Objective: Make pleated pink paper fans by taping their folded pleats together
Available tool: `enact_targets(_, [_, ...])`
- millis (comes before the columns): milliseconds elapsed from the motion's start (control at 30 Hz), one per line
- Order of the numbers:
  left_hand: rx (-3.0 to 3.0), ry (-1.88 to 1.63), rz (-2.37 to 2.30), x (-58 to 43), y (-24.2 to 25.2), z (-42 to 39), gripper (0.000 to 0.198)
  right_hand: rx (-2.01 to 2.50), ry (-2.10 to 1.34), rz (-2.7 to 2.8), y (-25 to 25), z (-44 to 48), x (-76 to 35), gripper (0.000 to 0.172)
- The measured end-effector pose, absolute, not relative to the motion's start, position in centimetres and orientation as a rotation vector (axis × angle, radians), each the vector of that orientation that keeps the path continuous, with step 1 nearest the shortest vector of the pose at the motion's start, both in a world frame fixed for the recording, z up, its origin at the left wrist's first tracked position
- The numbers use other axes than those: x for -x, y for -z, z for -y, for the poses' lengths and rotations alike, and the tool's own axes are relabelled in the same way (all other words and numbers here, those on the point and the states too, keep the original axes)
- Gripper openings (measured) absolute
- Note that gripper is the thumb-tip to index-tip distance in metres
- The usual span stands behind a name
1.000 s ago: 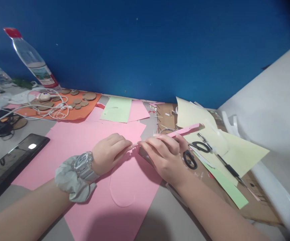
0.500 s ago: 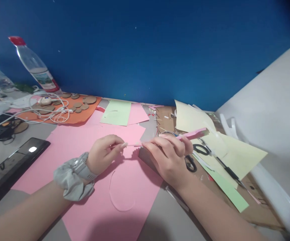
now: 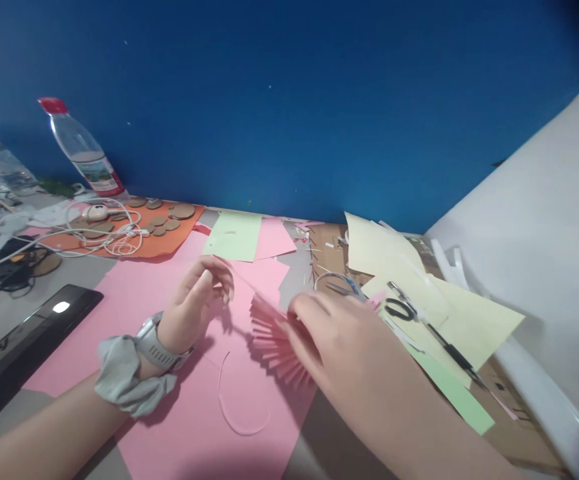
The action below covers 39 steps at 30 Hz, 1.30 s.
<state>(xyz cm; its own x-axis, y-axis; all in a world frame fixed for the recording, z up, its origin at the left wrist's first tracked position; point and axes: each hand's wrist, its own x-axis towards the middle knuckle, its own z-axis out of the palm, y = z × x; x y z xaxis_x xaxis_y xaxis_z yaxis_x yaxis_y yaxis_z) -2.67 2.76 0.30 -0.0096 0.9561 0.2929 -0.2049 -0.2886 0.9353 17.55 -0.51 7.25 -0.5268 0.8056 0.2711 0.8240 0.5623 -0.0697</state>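
My right hand (image 3: 334, 333) is closed, slightly blurred, around a pleated pink paper (image 3: 277, 340) whose folds fan out below the fingers. From that hand a thin pink paper strip (image 3: 249, 287) slants up to my left hand (image 3: 199, 300), whose fingers are curled at its far end. How the left fingertips grip the strip is partly hidden. A grey watch (image 3: 154, 347) and a grey scrunchie (image 3: 132, 377) circle my left wrist. Under both hands lies a large pink sheet (image 3: 179, 427), with a thin curled strip (image 3: 239, 430) on it.
Black-handled scissors (image 3: 400, 309) and a black pen (image 3: 452, 347) lie on the right among cream paper (image 3: 474, 313) and green paper (image 3: 462, 393). At left are a black device (image 3: 29, 353), white cables (image 3: 124, 227), orange paper (image 3: 169, 247) and a red-capped bottle (image 3: 87, 157). A blue wall (image 3: 289, 113) stands behind.
My hands have moved apart, the left up and leftward. My right hand has turned and lowered, and the pleated paper now shows fanned out beneath it. The strip stretches longer and slanted.
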Motion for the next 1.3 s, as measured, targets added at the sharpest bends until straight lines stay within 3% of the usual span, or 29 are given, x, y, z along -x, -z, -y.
enact_targets(200, [-1.383, -0.926, -1.078, 1.6, 0.1, -2.3, 0.032, 1.550, -0.830, 2.475, -6.7, 0.5, -17.2, 0.020])
enact_targets(500, [-1.365, -0.888, -1.052, 1.6, -0.2, -2.6, 0.027, 1.178, -1.923, 2.070, -3.8, -2.5, -17.9, 0.031])
enact_targets(1067, [-1.528, -0.783, -1.053, 1.6, 0.0, -3.0, 0.028, 1.046, -2.106, 1.758, -0.9, -3.0, -18.0, 0.034])
enact_targets(1300, [-1.538, -0.771, -1.077, 1.6, -0.3, -3.0, 0.027, 1.054, -2.087, 1.742, -0.5, -2.9, -18.3, 0.027])
